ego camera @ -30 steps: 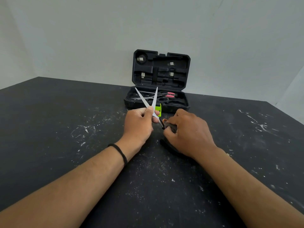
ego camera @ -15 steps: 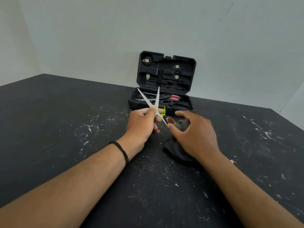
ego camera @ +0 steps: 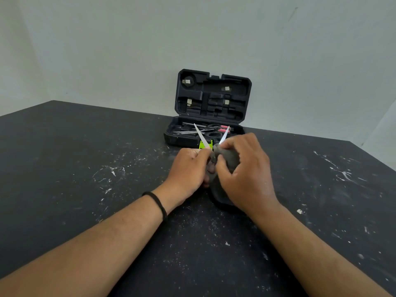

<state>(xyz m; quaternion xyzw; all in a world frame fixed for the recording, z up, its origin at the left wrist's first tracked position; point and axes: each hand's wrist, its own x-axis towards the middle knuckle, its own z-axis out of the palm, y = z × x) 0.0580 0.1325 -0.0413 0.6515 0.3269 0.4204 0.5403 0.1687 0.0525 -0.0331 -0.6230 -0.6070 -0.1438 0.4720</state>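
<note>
Wipe step: left hand point(ego camera: 188, 168) grips the opened scissors point(ego camera: 201, 136) above the table, near the tool case point(ego camera: 214, 97), right hand point(ego camera: 246, 172) pinches the grey cloth point(ego camera: 229, 158) round one blade's base; next, probably slide tipward, fingers off the edge.

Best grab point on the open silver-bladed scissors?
The low end below the pivot, from the near side, where the left hand grips the silver-bladed scissors. Both blades fan up in a V, tips toward the open black plastic tool case. The right hand meets one blade only through a dark grey cloth.
</note>
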